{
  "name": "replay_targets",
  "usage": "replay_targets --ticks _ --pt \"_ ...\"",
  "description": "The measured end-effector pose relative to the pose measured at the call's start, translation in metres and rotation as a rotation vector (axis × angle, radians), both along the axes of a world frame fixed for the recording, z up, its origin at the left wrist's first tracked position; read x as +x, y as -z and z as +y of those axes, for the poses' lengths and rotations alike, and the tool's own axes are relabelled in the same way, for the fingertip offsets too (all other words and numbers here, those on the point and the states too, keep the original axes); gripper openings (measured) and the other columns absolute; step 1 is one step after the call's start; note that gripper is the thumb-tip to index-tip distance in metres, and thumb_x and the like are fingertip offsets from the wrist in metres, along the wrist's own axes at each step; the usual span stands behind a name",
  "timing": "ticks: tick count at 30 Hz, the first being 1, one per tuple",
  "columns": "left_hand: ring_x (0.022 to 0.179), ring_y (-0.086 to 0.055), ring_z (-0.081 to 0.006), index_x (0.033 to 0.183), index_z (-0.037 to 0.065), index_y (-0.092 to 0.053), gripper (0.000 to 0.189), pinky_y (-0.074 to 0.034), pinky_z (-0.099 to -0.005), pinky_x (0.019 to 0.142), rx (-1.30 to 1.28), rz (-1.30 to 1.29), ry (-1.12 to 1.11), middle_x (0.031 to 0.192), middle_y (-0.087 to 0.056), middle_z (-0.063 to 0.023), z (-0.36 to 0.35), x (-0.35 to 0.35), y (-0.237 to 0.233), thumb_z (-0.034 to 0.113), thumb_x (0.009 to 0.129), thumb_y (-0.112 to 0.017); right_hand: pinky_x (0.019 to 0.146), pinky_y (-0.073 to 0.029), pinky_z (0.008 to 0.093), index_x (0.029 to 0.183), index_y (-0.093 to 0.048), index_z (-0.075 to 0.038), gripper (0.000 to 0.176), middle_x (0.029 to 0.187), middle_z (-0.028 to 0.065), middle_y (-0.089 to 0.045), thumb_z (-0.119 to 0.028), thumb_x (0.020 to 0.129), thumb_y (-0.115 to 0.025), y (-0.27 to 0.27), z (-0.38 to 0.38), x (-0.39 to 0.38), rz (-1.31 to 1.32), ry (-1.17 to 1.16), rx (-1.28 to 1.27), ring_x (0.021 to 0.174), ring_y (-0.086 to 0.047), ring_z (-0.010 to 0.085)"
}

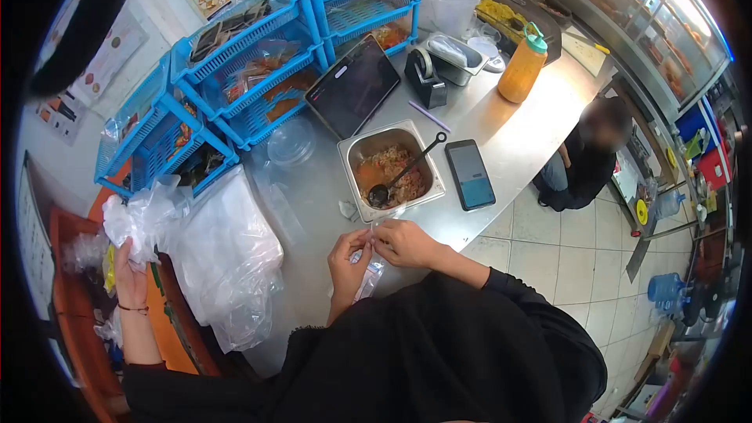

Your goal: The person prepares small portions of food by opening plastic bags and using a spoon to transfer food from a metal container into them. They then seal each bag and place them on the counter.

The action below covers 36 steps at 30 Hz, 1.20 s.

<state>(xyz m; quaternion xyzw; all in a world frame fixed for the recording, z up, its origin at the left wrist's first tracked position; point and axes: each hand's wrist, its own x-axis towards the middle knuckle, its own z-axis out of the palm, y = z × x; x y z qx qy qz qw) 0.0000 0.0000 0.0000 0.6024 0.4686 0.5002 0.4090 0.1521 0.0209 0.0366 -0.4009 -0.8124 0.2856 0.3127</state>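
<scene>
Both my hands meet over the near edge of the steel table (309, 204). My left hand (349, 261) has its thumb and fingers pinched on a narrow clear plastic bag (370, 278). My right hand (403, 243) pinches the same plastic, its fingertips against the left ones. The bag's lower part hangs under my fingers; its contents I cannot make out. Just beyond stands a steel pan (356, 153) of chopped food in reddish liquid, with a black ladle (379, 194) resting in it. A phone (470, 175) lies right of the pan.
At left another person's hand (131, 278) holds crumpled plastic (133, 223) beside a stack of clear bags (223, 254). Blue tiered baskets (235, 78), a tablet (352, 88), a tape dispenser (427, 82) and an orange bottle (522, 66) stand farther back. A person (583, 157) sits low at right.
</scene>
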Motion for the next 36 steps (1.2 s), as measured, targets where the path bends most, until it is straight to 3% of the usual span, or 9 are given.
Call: replay_targets --ticks 6,11,15,21,26,32,34,35,36 --pt "0.069 -0.055 -0.0089 0.078 -0.004 -0.054 0.006 -0.045 -0.0210 0.066 -0.150 -0.117 0.068 0.073 -0.056 -0.0039 0.002 0.001 0.018 -0.008 0.074 -0.054 0.056 -0.043 0.0406 0.070 -0.050 -0.003 0.014 0.062 0.0132 -0.052 -0.017 0.072 -0.051 0.006 -0.001 0.003 -0.128 -0.030 0.080 0.063 -0.053 0.0313" --pt "0.059 -0.054 -0.0093 0.069 -0.002 -0.053 0.007 -0.044 -0.0210 0.055 0.053 0.228 -0.101 0.065 -0.052 -0.0039 0.002 0.008 -0.006 -0.006 0.071 -0.058 0.055 -0.042 0.0403 0.065 -0.050 -0.002 0.013 0.061 0.0140 -0.052 -0.015 0.068 -0.051 0.008 -0.002 -0.001 -0.141 -0.002 0.081 0.061 -0.053 0.0313" --pt "0.059 -0.054 -0.0114 0.078 0.000 -0.052 0.013 -0.044 -0.0228 0.052 0.094 0.024 -0.035 0.070 -0.052 -0.0053 0.004 0.010 -0.006 -0.002 0.070 -0.061 0.055 -0.042 0.0403 0.066 -0.051 -0.003 0.012 0.062 0.0144 -0.052 -0.014 0.069 -0.050 0.001 0.001 0.000 -0.066 -0.027 0.020 0.062 -0.053 0.0316" --pt "0.068 -0.055 -0.0131 0.086 0.002 -0.049 0.017 -0.045 -0.0255 0.059 -0.120 0.065 0.050 0.080 -0.052 -0.0066 0.001 0.006 -0.015 0.003 0.072 -0.060 0.054 -0.042 0.0388 0.066 -0.052 -0.003 0.013 0.061 0.0146 -0.051 -0.012 0.075 -0.049 0.007 0.003 -0.003 -0.070 -0.010 -0.024 0.060 -0.052 0.0314" --pt "0.068 -0.055 -0.0164 0.088 0.002 -0.049 0.018 -0.045 -0.0264 0.061 -0.023 0.090 -0.076 0.081 -0.052 -0.0074 0.003 0.011 -0.003 0.004 0.073 -0.058 0.050 -0.038 0.0383 0.060 -0.046 0.000 0.017 0.057 0.0150 -0.046 -0.008 0.074 -0.051 0.006 0.003 -0.007 -0.101 0.013 0.040 0.055 -0.048 0.0313" --pt "0.067 -0.052 -0.0109 0.088 0.003 -0.047 0.011 -0.044 -0.0250 0.056 -0.043 -0.188 -0.205 0.079 -0.051 -0.0030 0.006 0.018 0.011 0.005 0.079 -0.054 0.047 -0.038 0.0378 0.056 -0.043 0.000 0.016 0.055 0.0140 -0.045 -0.004 0.068 -0.053 0.010 0.006 -0.012 -0.059 0.021 0.131 0.052 -0.047 0.0305" --pt "0.071 -0.050 -0.0081 0.091 0.006 -0.047 0.010 -0.043 -0.0237 0.060 -0.206 -0.694 -0.225 0.082 -0.050 0.0009 0.009 0.019 0.010 0.011 0.083 -0.052 0.048 -0.040 0.0375 0.055 -0.046 -0.002 0.013 0.055 0.0127 -0.047 -0.005 0.066 -0.053 0.014 0.007 -0.012 -0.088 0.031 0.155 0.053 -0.049 0.0298" --pt "0.071 -0.050 -0.0081 0.091 0.006 -0.047 0.010 -0.043 -0.0237 0.060 -0.204 -0.697 -0.225 0.082 -0.050 0.0009 0.008 0.018 0.010 0.011 0.083 -0.052 0.047 -0.040 0.0375 0.055 -0.045 -0.002 0.013 0.055 0.0124 -0.047 -0.005 0.064 -0.053 0.015 0.006 -0.013 -0.106 0.037 0.153 0.053 -0.049 0.0295" --pt "0.072 -0.049 -0.0077 0.093 0.007 -0.047 0.012 -0.042 -0.0231 0.063 -0.371 -0.913 -0.198 0.084 -0.049 0.0023 0.006 0.017 0.010 0.013 0.084 -0.052 0.047 -0.040 0.0374 0.054 -0.045 -0.002 0.013 0.055 0.0121 -0.047 -0.004 0.063 -0.053 0.016 0.006 -0.014 -0.125 0.043 0.152 0.053 -0.049 0.0293"
